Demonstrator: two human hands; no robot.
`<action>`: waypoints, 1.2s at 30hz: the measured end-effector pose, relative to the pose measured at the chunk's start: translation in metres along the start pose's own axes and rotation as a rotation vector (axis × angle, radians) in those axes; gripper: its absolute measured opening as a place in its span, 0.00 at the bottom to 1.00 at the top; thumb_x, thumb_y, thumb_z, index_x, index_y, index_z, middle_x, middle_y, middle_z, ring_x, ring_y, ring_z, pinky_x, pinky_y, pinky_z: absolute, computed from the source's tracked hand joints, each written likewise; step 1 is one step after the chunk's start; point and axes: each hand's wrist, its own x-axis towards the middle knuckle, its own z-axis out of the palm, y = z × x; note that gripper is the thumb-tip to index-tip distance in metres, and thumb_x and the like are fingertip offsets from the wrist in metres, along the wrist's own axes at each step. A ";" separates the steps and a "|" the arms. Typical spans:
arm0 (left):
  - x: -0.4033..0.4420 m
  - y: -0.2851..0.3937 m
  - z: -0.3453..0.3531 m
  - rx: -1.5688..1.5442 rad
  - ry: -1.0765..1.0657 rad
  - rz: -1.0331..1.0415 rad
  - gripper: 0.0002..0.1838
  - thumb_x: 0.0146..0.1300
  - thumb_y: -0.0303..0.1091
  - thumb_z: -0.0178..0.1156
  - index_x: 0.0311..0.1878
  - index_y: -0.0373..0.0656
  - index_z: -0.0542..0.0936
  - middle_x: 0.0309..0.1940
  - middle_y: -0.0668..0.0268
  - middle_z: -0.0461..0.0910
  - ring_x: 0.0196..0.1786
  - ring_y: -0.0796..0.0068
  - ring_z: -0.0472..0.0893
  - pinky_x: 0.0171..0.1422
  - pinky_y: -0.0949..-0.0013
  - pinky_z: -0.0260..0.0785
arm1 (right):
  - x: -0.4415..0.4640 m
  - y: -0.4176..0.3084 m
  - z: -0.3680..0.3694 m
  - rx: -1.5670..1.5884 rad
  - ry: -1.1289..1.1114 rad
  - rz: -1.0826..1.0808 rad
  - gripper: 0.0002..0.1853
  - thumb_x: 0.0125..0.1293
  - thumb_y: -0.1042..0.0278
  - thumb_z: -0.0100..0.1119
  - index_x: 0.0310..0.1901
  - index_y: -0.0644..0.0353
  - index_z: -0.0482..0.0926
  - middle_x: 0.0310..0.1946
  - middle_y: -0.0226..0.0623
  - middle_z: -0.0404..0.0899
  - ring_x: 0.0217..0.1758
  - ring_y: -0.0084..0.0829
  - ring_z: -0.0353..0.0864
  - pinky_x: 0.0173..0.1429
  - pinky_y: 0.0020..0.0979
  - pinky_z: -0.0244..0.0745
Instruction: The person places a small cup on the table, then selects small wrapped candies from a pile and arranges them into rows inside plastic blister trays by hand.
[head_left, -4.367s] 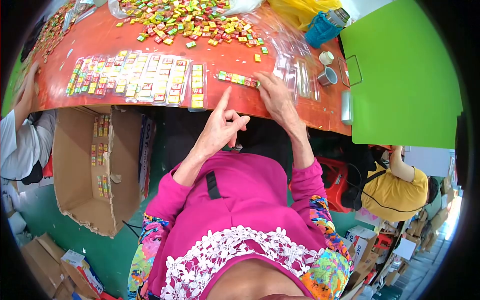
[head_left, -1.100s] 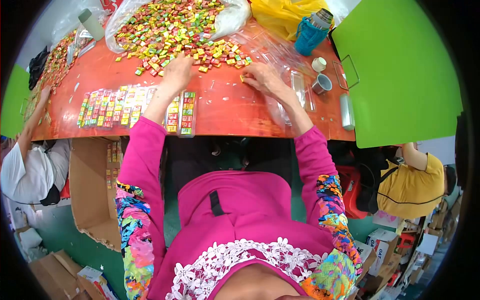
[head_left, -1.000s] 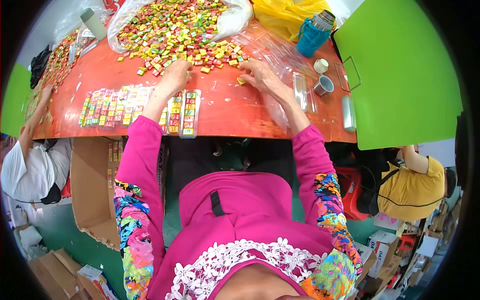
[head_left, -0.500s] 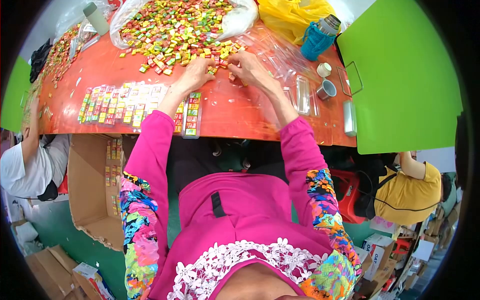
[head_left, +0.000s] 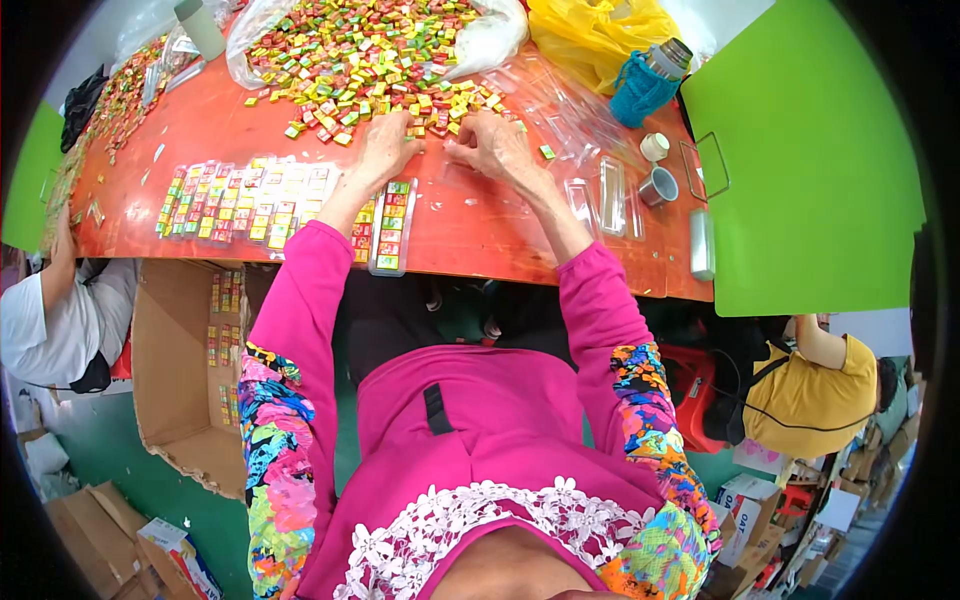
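Observation:
A large heap of small red, yellow and green wrapped pieces (head_left: pixel 360 60) spreads over the red table. At its front edge is my left hand (head_left: pixel 388 147), fingers curled and closed by a few pieces; what they hold is hidden. To its right, my right hand (head_left: pixel 493 148) has thumb and fingertips drawn together in a pinch, and anything between them is too small to make out. One loose green piece (head_left: pixel 546 152) lies just right of that hand. Below my left wrist, a clear narrow tray (head_left: pixel 390 228) holds rows of the same pieces, beside several more filled trays (head_left: pixel 245 205).
Empty clear trays (head_left: pixel 612 195) lie at right, near a grey cup (head_left: pixel 658 186), a white cup (head_left: pixel 654 147) and a flask in a blue sleeve (head_left: pixel 645 85). A green panel (head_left: pixel 810 170) stands at the right edge. A cardboard box (head_left: pixel 185 360) sits below left. Co-workers sit at both sides.
My right hand has shifted slightly down, its fingers drawn closer together. The red piece under it is no longer visible, and a green piece shows to its right. The view has shifted slightly.

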 end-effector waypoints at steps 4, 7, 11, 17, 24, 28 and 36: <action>0.002 -0.009 0.000 -0.009 -0.061 0.023 0.21 0.53 0.39 0.73 0.48 0.41 0.84 0.40 0.55 0.83 0.46 0.55 0.82 0.52 0.57 0.74 | 0.004 -0.014 -0.016 0.190 -0.048 0.200 0.11 0.58 0.60 0.68 0.35 0.59 0.85 0.35 0.46 0.83 0.41 0.46 0.84 0.45 0.45 0.77; 0.002 -0.002 -0.007 -0.069 -0.152 0.037 0.19 0.55 0.38 0.71 0.50 0.43 0.84 0.41 0.57 0.83 0.46 0.57 0.82 0.52 0.59 0.74 | 0.016 0.005 0.007 0.001 0.117 -0.020 0.12 0.58 0.60 0.67 0.37 0.59 0.85 0.38 0.46 0.82 0.44 0.46 0.83 0.47 0.45 0.77; -0.002 -0.003 0.000 -0.097 -0.140 0.180 0.17 0.58 0.37 0.68 0.51 0.44 0.84 0.41 0.58 0.83 0.46 0.57 0.82 0.52 0.58 0.74 | 0.022 0.012 0.013 0.058 0.004 -0.011 0.13 0.59 0.60 0.67 0.41 0.58 0.85 0.40 0.45 0.82 0.47 0.46 0.83 0.48 0.45 0.77; 0.002 -0.008 0.000 -0.001 -0.060 0.062 0.19 0.56 0.43 0.70 0.47 0.42 0.85 0.36 0.54 0.82 0.43 0.54 0.82 0.49 0.55 0.73 | 0.012 0.016 0.003 0.086 -0.062 0.068 0.14 0.58 0.57 0.67 0.43 0.55 0.86 0.37 0.45 0.84 0.43 0.45 0.85 0.46 0.44 0.78; 0.005 0.001 0.007 -0.100 -0.111 0.126 0.22 0.50 0.45 0.76 0.45 0.43 0.85 0.35 0.58 0.78 0.41 0.60 0.78 0.48 0.59 0.71 | 0.015 0.020 -0.002 0.235 -0.135 -0.069 0.14 0.60 0.59 0.65 0.44 0.58 0.87 0.33 0.45 0.86 0.38 0.41 0.86 0.43 0.41 0.80; 0.004 0.002 0.006 -0.128 -0.177 0.160 0.23 0.48 0.42 0.77 0.47 0.45 0.84 0.39 0.60 0.75 0.46 0.62 0.76 0.53 0.61 0.69 | 0.013 0.026 -0.002 0.267 -0.087 -0.054 0.13 0.62 0.67 0.63 0.46 0.62 0.85 0.33 0.43 0.86 0.37 0.36 0.86 0.43 0.36 0.80; 0.004 0.019 0.003 -0.113 -0.228 0.166 0.26 0.48 0.42 0.78 0.51 0.47 0.84 0.42 0.59 0.73 0.53 0.58 0.74 0.56 0.60 0.68 | 0.001 0.023 -0.014 0.249 -0.094 -0.062 0.10 0.62 0.70 0.63 0.43 0.64 0.84 0.32 0.42 0.85 0.35 0.34 0.85 0.40 0.34 0.78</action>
